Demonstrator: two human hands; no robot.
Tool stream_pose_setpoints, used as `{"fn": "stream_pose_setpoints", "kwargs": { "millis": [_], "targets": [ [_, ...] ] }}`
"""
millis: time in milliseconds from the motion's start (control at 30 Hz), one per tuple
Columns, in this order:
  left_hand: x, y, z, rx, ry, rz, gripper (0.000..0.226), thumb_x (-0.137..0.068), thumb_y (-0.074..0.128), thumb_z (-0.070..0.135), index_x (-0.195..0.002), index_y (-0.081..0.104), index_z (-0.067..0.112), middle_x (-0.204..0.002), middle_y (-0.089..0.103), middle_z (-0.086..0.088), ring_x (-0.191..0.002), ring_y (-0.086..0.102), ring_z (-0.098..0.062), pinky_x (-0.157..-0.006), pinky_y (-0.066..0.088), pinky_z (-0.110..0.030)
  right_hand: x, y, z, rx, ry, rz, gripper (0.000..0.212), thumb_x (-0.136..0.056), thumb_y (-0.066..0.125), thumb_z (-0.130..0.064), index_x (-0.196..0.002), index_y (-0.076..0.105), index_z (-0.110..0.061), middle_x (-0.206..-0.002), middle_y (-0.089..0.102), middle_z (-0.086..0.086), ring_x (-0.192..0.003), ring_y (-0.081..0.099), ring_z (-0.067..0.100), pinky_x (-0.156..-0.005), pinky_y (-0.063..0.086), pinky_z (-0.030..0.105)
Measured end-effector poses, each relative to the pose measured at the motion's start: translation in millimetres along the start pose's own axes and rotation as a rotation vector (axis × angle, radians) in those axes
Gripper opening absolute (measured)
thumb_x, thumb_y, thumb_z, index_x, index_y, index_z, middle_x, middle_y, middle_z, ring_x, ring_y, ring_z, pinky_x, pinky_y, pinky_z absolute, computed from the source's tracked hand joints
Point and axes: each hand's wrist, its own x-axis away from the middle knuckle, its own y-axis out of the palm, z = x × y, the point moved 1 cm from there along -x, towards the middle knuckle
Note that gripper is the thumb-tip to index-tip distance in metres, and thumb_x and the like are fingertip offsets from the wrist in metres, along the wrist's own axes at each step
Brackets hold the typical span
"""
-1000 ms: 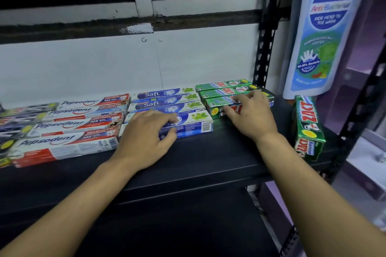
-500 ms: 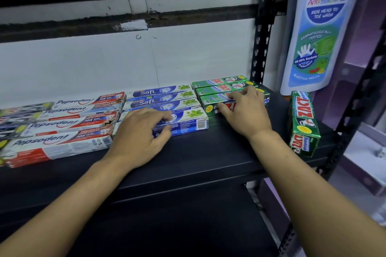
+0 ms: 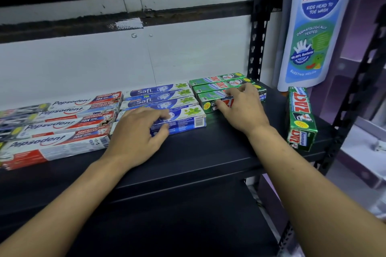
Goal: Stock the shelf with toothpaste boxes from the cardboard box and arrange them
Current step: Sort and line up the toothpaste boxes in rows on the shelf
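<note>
On the black shelf (image 3: 208, 152) lie rows of toothpaste boxes. Red-and-white Pepsodent boxes (image 3: 60, 131) fill the left, blue-and-white Safi boxes (image 3: 158, 98) the middle, green Zact boxes (image 3: 217, 85) the right. My left hand (image 3: 137, 131) lies over the front Safi box (image 3: 188, 120), thumb against its front face. My right hand (image 3: 240, 108) rests on the front green Zact box (image 3: 208, 104), fingers on its top and thumb at its front. One more green Zact box (image 3: 300, 119) lies apart, lengthwise, at the shelf's right end. The cardboard box is out of view.
A black perforated upright (image 3: 259, 27) stands at the shelf's back right corner. A large blue-and-white wash bottle poster (image 3: 315, 25) hangs to the right of it. White wall panels back the shelf. A lower black shelf (image 3: 167, 225) sits below.
My right hand has slid slightly back and left along the front Zact box. The left hand stays on the front Safi box. The view has shifted a little.
</note>
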Motion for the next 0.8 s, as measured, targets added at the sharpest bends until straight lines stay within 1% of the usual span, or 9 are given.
{"fn": "stream_pose_setpoints", "kwargs": {
  "millis": [433, 600, 733, 800],
  "targets": [
    [-0.5, 0.7, -2.2, -0.01, -0.011, -0.022, 0.039, -0.085, 0.045, 0.047, -0.113, 0.067, 0.031, -0.111, 0.069, 0.013, -0.106, 0.06, -0.012, -0.095, 0.046, -0.039, -0.9, 1.1, 2.2, -0.017, -0.005, -0.027, 0.053, -0.092, 0.055, -0.05, -0.133, 0.052, -0.016, -0.127, 0.037, 0.01, -0.13, 0.03, 0.028, -0.112, 0.031, 0.041],
    [0.7, 0.5, -0.7, -0.033, -0.015, -0.027, 0.039, -0.085, 0.046, 0.047, -0.114, 0.067, 0.03, -0.112, 0.069, 0.011, -0.108, 0.06, -0.014, -0.097, 0.043, -0.039, -1.1, 0.8, 3.3, -0.005, -0.014, -0.044, 0.055, -0.092, 0.057, -0.047, -0.136, 0.05, -0.017, -0.132, 0.036, 0.011, -0.134, 0.027, 0.027, -0.114, 0.029, 0.041],
    [0.6, 0.2, -0.5, -0.058, -0.02, -0.041, 0.037, -0.086, 0.049, 0.043, -0.115, 0.067, 0.028, -0.115, 0.068, 0.011, -0.111, 0.059, -0.015, -0.103, 0.034, -0.033, 2.3, -3.7, 1.8, -0.016, -0.003, -0.057, 0.058, -0.088, 0.061, -0.044, -0.138, 0.049, -0.018, -0.144, 0.03, 0.012, -0.142, 0.021, 0.028, -0.116, 0.029, 0.042],
    [-0.3, -0.4, 0.3, -0.063, -0.016, -0.042, 0.039, -0.086, 0.047, 0.045, -0.115, 0.067, 0.027, -0.115, 0.069, 0.01, -0.111, 0.059, -0.016, -0.104, 0.034, -0.034, 6.8, -7.7, -0.6, -0.049, -0.015, -0.016, 0.055, -0.087, 0.063, -0.038, -0.137, 0.051, -0.018, -0.148, 0.029, 0.012, -0.144, 0.021, 0.027, -0.114, 0.033, 0.043]
  ]
}}
